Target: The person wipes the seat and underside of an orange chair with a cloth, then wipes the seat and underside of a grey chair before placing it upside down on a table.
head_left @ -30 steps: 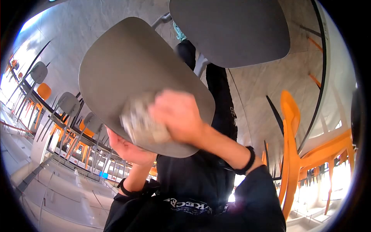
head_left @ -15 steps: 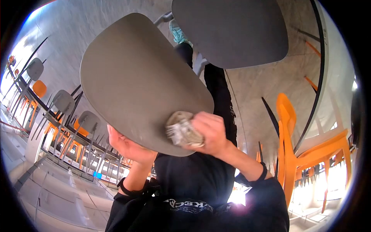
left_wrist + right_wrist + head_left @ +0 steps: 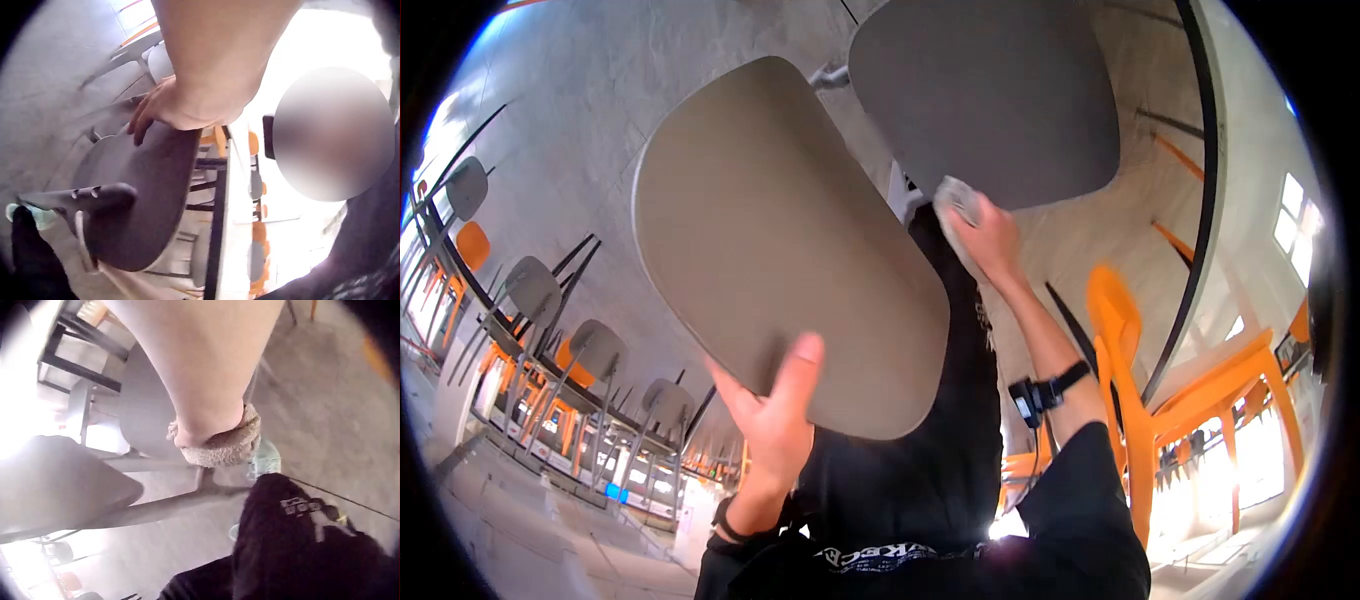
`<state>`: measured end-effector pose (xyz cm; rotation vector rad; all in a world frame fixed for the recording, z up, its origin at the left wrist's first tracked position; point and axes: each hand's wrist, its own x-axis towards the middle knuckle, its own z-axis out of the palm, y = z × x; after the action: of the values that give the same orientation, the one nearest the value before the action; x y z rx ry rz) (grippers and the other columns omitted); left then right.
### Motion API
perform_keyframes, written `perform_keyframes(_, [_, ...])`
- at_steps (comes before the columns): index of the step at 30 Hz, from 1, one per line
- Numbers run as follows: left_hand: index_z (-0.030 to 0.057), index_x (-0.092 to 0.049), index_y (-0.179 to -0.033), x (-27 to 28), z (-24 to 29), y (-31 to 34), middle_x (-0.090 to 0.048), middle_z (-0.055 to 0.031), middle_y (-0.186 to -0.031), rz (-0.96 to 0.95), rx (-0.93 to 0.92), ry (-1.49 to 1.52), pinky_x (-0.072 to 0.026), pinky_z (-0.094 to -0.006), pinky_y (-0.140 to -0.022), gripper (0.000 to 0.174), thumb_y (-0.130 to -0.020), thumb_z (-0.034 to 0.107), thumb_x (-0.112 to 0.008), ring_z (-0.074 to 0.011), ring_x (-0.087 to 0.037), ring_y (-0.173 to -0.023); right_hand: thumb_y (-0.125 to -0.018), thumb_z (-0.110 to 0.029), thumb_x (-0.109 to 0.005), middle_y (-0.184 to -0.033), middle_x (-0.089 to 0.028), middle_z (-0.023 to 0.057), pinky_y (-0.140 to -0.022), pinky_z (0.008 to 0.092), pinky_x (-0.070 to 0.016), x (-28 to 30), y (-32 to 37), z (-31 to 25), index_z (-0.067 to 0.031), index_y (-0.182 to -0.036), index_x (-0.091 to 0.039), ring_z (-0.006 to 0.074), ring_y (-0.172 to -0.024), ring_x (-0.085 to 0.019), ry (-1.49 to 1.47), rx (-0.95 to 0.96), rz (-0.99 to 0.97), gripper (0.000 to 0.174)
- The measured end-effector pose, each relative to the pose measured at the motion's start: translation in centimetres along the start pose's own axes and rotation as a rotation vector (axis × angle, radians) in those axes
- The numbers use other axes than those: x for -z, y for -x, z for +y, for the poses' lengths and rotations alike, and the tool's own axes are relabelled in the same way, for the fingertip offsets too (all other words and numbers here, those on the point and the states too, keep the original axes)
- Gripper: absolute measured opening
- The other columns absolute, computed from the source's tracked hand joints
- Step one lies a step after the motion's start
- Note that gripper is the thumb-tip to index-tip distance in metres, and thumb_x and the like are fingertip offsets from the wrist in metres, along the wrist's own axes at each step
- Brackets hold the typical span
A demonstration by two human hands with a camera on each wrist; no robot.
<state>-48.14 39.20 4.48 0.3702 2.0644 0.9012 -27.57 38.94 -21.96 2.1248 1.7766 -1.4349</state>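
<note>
A grey chair stands in front of me, its near brownish-grey panel (image 3: 790, 240) tilted and its darker panel (image 3: 1000, 100) beyond. My left hand (image 3: 775, 430) grips the near panel's lower left edge, thumb on the upper face. In the left wrist view its fingers (image 3: 147, 119) lie against the panel's other side, which carries a bracket (image 3: 94, 199). My right hand (image 3: 992, 240) holds a bunched beige cloth (image 3: 953, 205) by the near edge of the darker panel. Fluffy and folded, the cloth (image 3: 219, 455) wraps around the fingers in the right wrist view and hides most of them.
An orange chair (image 3: 1140, 420) stands close on my right, beside a dark-edged table (image 3: 1206, 170). Several grey and orange chairs line a long table on the left. My dark-trousered leg (image 3: 960, 340) is under the chair; grey tiled floor (image 3: 700, 40) lies around it.
My right hand has carried the cloth off the near panel, rightward and away from me toward the darker one. The left thumb has come over onto the panel's face. The near panel has shifted slightly right.
</note>
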Motion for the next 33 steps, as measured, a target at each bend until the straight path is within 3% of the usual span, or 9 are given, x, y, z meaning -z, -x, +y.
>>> perform_keyframes(2, [-0.0005,-0.047,-0.12,1.9,0.6,-0.6,-0.056,-0.0103,-0.109,-0.262,0.164,-0.005,-0.0414,-0.0297,-0.089,0.042,-0.081,-0.002,-0.063,-0.0178,-0.053,-0.101,-0.084,-0.048,-0.063,-0.089,-0.069,0.0184,-0.072,0.0424,-0.0505,1.3,0.7,3.1,-0.0056,-0.106,-0.066,0.0371,-0.086,-0.067,-0.016,-0.149,0.034,0.048])
perform_keyframes(5, [-0.0007,-0.049,-0.118,3.8,0.9,-2.8,-0.057,-0.0092,-0.104,-0.526,-0.077,-0.143,-0.0438,-0.0291,-0.085,0.04,-0.08,-0.003,-0.06,-0.0161,-0.054,-0.095,-0.084,-0.046,-0.064,-0.09,-0.07,0.0181,-0.075,0.0399,-0.0499,3.3,1.9,6.1,-0.005,-0.104,-0.067,0.0347,-0.087,-0.067,-0.033,-0.216,0.128,0.046])
perform_keyframes(8, [-0.0016,-0.046,-0.12,4.7,0.6,-3.8,-0.057,-0.0086,-0.104,-0.537,-0.441,-0.257,-0.0454,-0.0287,-0.082,0.042,-0.079,-0.005,-0.057,-0.0145,-0.055,-0.093,-0.085,-0.045,-0.065,-0.09,-0.07,0.0186,-0.076,0.0389,-0.0495,3.6,2.4,9.2,-0.0036,-0.103,-0.068,0.0332,-0.087,-0.068,-0.049,-0.179,0.229,0.046])
perform_keyframes(12, [-0.0012,-0.037,-0.129,6.6,2.6,-4.5,-0.055,-0.0068,-0.105,-0.505,-0.083,-0.046,-0.0457,-0.0274,-0.084,0.054,-0.079,-0.009,-0.054,-0.0131,-0.054,-0.095,-0.085,-0.042,-0.066,-0.089,-0.07,0.0186,-0.076,0.0371,-0.0494,5.5,3.5,7.1,-0.0013,-0.103,-0.067,0.0316,-0.086,-0.067,0.013,-0.232,0.274,0.045])
perform_keyframes(16, [-0.001,-0.039,-0.133,10.1,3.1,-4.4,-0.053,-0.0061,-0.113,-0.453,-0.18,-0.215,-0.046,-0.0264,-0.086,0.057,-0.079,-0.013,-0.051,-0.0132,-0.055,-0.105,-0.085,-0.04,-0.068,-0.087,-0.07,0.0164,-0.076,0.0356,-0.0493,6.6,5.0,2.7,-0.0014,-0.103,-0.067,0.0274,-0.084,-0.067,-0.146,-0.142,0.263,0.042])
perform_keyframes(20, [-0.0018,-0.044,-0.129,14.1,3.2,-4.5,-0.054,-0.0053,-0.112,-0.286,-0.242,-0.272,-0.0451,-0.0247,-0.085,0.054,-0.078,-0.014,-0.053,-0.0126,-0.055,-0.102,-0.085,-0.039,-0.068,-0.087,-0.07,0.0143,-0.074,0.0343,-0.0496,5.5,6.3,-0.5,-0.0019,-0.103,-0.067,0.0256,-0.081,-0.068,-0.19,-0.107,0.212,0.042])
perform_keyframes(27, [-0.001,-0.047,-0.127,16.8,1.8,-6.1,-0.056,-0.0051,-0.109,-0.1,-0.18,-0.296,-0.0433,-0.025,-0.086,0.053,-0.077,-0.014,-0.058,-0.0133,-0.056,-0.099,-0.085,-0.036,-0.069,-0.085,-0.071,0.0146,-0.071,0.0354,-0.0507,2.4,0.3,-4.8,-0.0015,-0.101,-0.066,0.0236,-0.079,-0.069,-0.162,0.02,0.11,0.038])
perform_keyframes(30, [-0.0001,-0.051,-0.121,17.1,0.7,-6.9,-0.057,-0.0052,-0.105,0.019,-0.134,-0.251,-0.0433,-0.0244,-0.083,0.048,-0.076,-0.013,-0.059,-0.0122,-0.055,-0.096,-0.083,-0.037,-0.072,-0.09,-0.07,0.0156,-0.074,0.0355,-0.0516,2.1,-3.9,-8.1,-0.002,-0.103,-0.062,0.0238,-0.085,-0.069,-0.026,0.112,0.001,0.042])
perform_keyframes(33, [-0.0001,-0.052,-0.116,18.6,-1.2,-8.4,-0.057,-0.0051,-0.102,0.109,-0.075,-0.205,-0.0433,-0.0243,-0.08,0.043,-0.075,-0.01,-0.061,-0.0117,-0.054,-0.091,-0.081,-0.038,-0.074,-0.098,-0.067,0.0168,-0.076,0.0346,-0.0524,1.2,-7.8,-10.6,-0.0035,-0.107,-0.057,0.0279,-0.091,-0.068,0.113,0.377,0.065,0.047])
